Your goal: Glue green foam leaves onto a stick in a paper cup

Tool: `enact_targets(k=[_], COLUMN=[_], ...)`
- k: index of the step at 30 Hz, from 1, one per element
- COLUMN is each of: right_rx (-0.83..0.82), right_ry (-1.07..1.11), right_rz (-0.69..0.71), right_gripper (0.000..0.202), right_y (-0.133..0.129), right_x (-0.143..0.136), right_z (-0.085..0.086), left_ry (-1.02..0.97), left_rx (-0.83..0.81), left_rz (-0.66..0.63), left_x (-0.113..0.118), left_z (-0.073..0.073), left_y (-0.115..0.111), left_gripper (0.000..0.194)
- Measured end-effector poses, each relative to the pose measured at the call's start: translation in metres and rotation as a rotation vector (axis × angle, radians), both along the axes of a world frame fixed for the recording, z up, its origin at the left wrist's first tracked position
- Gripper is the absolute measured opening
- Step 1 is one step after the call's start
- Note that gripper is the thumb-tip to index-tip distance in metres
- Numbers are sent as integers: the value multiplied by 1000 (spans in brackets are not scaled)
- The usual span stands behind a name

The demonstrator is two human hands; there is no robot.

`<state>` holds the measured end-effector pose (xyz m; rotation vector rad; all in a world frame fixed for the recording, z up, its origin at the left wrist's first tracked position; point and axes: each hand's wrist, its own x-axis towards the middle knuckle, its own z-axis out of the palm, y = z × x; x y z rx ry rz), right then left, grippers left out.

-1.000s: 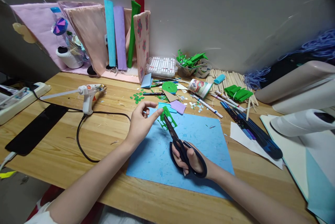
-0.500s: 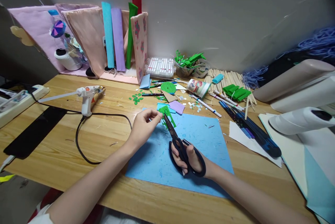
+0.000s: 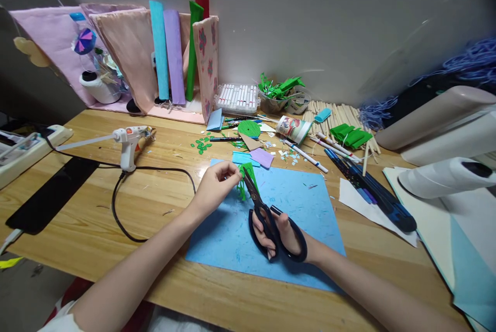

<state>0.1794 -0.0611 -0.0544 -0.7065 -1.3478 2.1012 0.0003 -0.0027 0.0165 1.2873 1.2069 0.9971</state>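
Between thumb and fingers, my left hand (image 3: 217, 181) pinches a small green piece of paper (image 3: 248, 170) with cut-outs in it. My right hand (image 3: 277, 234) is closed round the handles of black scissors (image 3: 263, 210). Their blades point up and left and lie against the green piece, beside my left fingertips. Both hands are held above a blue sheet (image 3: 302, 192) marked with pen strokes. Small green oval cut-outs (image 3: 201, 145) lie on the table behind my left hand, near a green disc (image 3: 249, 128).
A glue gun (image 3: 132, 148) with its black cord stands left, near a black phone (image 3: 52, 195). Behind the sheet are a tipped paper cup (image 3: 293, 129), a marker box (image 3: 237, 98) and wooden sticks (image 3: 341, 113). White rolls (image 3: 445, 178) lie right.
The green piece has turned and now looks narrower, its lower end hanging further left. The scissor handles have spread slightly wider. My left hand has barely moved.
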Motion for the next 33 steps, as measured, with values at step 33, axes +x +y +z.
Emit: enact_targets(k=[33], right_rx=[39], right_ry=[-20], right_rz=[40], right_gripper=[72], right_y=[1], right_x=[2], right_z=[9], left_ry=[41], left_rx=[57], left_rz=[-57], left_x=[-8], left_z=[-3], left_y=[2], left_gripper=[14])
